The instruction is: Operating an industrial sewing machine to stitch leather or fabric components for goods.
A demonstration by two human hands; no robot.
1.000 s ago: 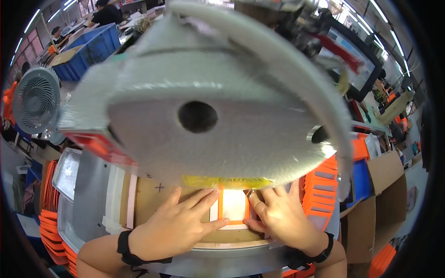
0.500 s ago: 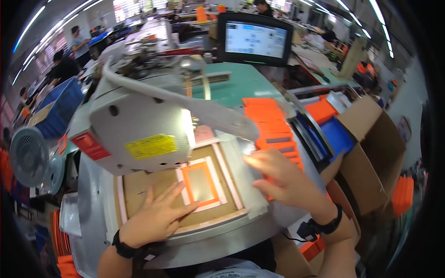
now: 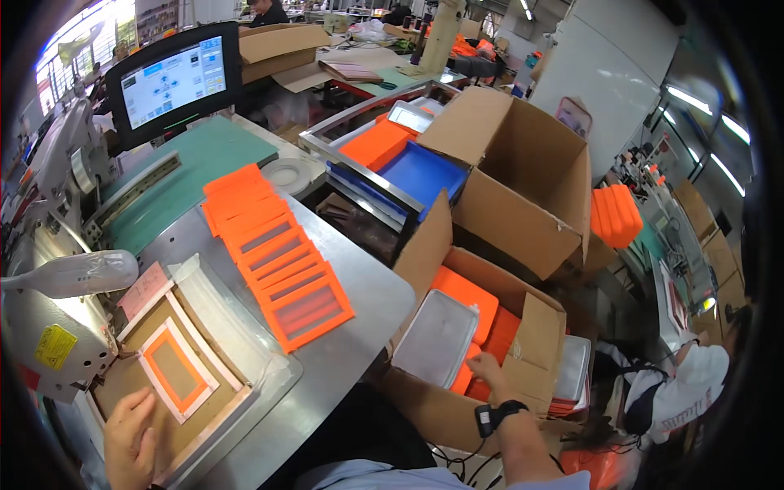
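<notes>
My left hand is beside the machine's brown work board, fingers loosely bent and apart, nothing visible in them. On that board an orange rectangular frame lies inside a white border, just right of the hand. My right hand reaches down into an open cardboard carton at the lower right. Its fingertips are among orange pieces, next to a grey translucent tray-like piece; whether they grip anything is hidden.
A fanned row of orange window frames lies on the metal table. Beyond are a blue tray, a larger open carton and a monitor. The machine's padded arm juts in from the left.
The view has swung right. My right hand has gone from beside the work board down into the carton. My left hand has lifted off the orange frame's edge, its fingers now more bent.
</notes>
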